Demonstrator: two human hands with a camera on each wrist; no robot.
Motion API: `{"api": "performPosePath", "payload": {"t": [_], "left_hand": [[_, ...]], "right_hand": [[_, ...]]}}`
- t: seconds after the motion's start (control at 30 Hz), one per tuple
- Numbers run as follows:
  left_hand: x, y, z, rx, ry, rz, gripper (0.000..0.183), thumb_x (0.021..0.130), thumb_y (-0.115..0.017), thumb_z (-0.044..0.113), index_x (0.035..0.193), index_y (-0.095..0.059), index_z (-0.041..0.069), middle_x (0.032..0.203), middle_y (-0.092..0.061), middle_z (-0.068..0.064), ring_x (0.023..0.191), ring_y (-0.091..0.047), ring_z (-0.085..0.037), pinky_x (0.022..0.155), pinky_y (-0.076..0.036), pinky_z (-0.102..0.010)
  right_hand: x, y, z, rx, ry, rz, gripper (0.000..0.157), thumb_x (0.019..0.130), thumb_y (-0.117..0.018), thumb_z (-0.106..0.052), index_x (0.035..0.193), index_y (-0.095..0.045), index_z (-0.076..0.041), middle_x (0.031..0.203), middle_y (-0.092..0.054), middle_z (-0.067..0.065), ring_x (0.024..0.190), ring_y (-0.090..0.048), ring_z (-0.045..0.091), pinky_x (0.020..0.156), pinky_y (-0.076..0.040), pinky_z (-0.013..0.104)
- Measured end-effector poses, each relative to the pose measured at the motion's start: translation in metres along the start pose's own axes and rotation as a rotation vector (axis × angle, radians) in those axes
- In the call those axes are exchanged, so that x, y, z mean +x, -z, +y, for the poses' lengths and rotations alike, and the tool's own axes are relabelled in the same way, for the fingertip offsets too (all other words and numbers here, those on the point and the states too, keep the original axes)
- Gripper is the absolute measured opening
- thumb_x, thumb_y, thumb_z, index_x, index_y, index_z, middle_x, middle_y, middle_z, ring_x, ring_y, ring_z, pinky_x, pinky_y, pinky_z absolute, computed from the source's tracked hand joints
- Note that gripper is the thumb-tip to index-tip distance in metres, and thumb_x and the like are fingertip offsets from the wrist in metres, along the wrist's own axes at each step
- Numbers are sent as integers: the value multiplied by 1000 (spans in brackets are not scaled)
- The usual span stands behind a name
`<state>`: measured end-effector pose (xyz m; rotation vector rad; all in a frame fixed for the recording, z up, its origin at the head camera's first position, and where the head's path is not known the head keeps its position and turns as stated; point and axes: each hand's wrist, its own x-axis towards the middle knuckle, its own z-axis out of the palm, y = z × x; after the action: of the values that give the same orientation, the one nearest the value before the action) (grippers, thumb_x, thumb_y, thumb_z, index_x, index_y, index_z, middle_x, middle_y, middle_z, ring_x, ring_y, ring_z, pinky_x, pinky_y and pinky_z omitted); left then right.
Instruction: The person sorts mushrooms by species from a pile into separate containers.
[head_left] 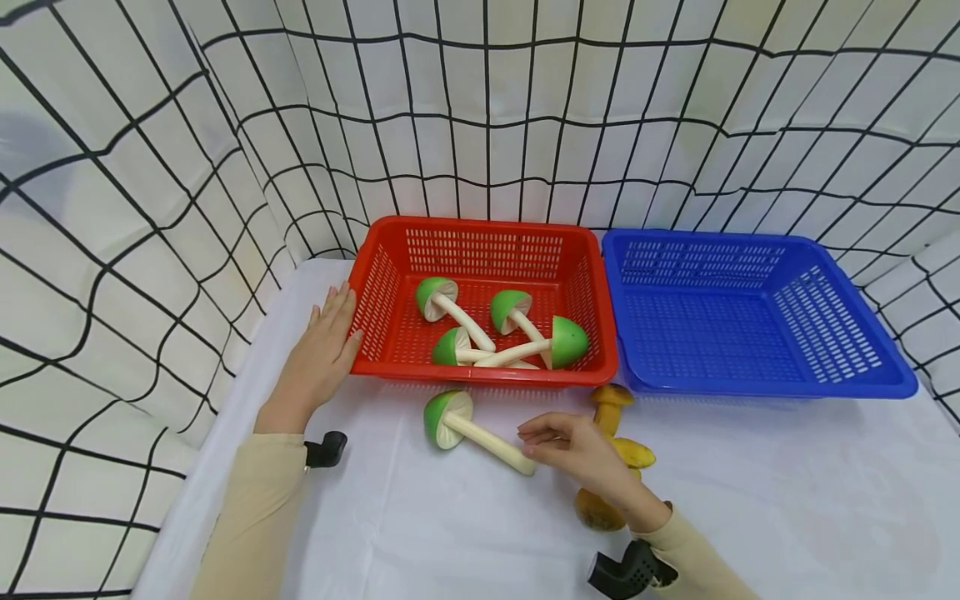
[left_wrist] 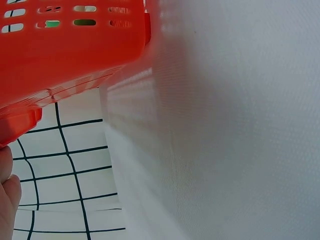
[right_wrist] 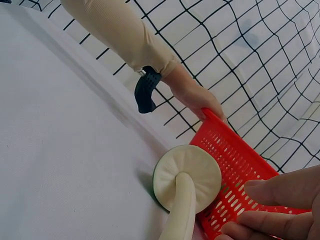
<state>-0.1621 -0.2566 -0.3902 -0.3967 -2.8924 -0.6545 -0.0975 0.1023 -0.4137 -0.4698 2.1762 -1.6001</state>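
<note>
My left hand (head_left: 318, 362) rests flat against the left side of the red basket (head_left: 480, 374), fingers extended along its rim. Inside that basket lie several toy mushrooms with green caps (head_left: 570, 342) and pale stems. In front of it, a green-capped mushroom (head_left: 491, 442) lies on the white cloth, stem pointing right. My right hand (head_left: 585, 458) hovers at the stem's free end with fingers slightly bent. The right wrist view shows a gap between thumb and fingers (right_wrist: 275, 223), with nothing held. Several yellow-brown mushrooms (head_left: 611, 406) lie partly hidden behind the right hand.
A blue basket (head_left: 761, 390) stands to the right, side by side with the red one. Black netting (head_left: 487, 117) over white sheeting rises behind and at both sides. White cloth (head_left: 420, 542) covers the table.
</note>
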Motion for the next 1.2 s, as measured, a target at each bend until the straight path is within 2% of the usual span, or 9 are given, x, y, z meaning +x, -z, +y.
{"api": "performPosePath", "payload": {"t": [0.17, 0.3, 0.6, 0.87, 1.0, 1.2], "left_hand": [[0, -1, 0, 1, -4, 7, 57, 100, -36, 20, 147, -17, -7, 155, -13, -21, 143, -6, -31, 115, -4, -45], [1, -1, 0, 0, -10, 14, 57, 100, -36, 19, 147, -17, -7, 154, -14, -21, 143, -7, -32, 115, -4, -46], [1, -2, 1, -1, -15, 18, 57, 100, -36, 19, 146, -17, -8, 154, -14, -22, 143, -7, -32, 115, -5, -47], [2, -3, 2, 1, -14, 15, 57, 100, -36, 19, 147, -17, -7, 154, -14, -21, 143, -7, -32, 115, -4, -46], [1, -2, 2, 3, -12, 16, 57, 100, -37, 19, 147, -18, -7, 154, -15, -21, 143, -9, -34, 115, -4, -45], [0, -1, 1, 5, -6, 23, 58, 99, -38, 19, 147, -19, -7, 154, -16, -22, 143, -9, -33, 115, -4, -45]], "right_hand": [[2, -5, 0, -4, 18, 4, 28, 84, -69, -7, 106, -64, 10, 101, -66, 22, 90, -65, 25, 78, -54, 25], [5, -7, 3, -54, 29, 15, 27, 83, -70, -7, 104, -65, 9, 100, -67, 21, 88, -66, 26, 76, -55, 26], [14, -11, 16, -175, -50, -59, 27, 82, -72, -11, 105, -67, 3, 94, -68, 7, 84, -64, 18, 73, -54, 24], [15, -11, 21, -191, -43, -41, 27, 77, -77, -8, 101, -69, 2, 88, -67, 4, 78, -61, 15, 68, -52, 21], [16, -12, 22, -200, -37, -37, 23, 76, -77, -6, 96, -69, 1, 82, -66, 2, 74, -60, 13, 65, -51, 20], [16, -15, 25, -271, 1, -36, 13, 79, -75, -7, 90, -70, -2, 76, -64, -2, 69, -58, 10, 62, -51, 21]]}}
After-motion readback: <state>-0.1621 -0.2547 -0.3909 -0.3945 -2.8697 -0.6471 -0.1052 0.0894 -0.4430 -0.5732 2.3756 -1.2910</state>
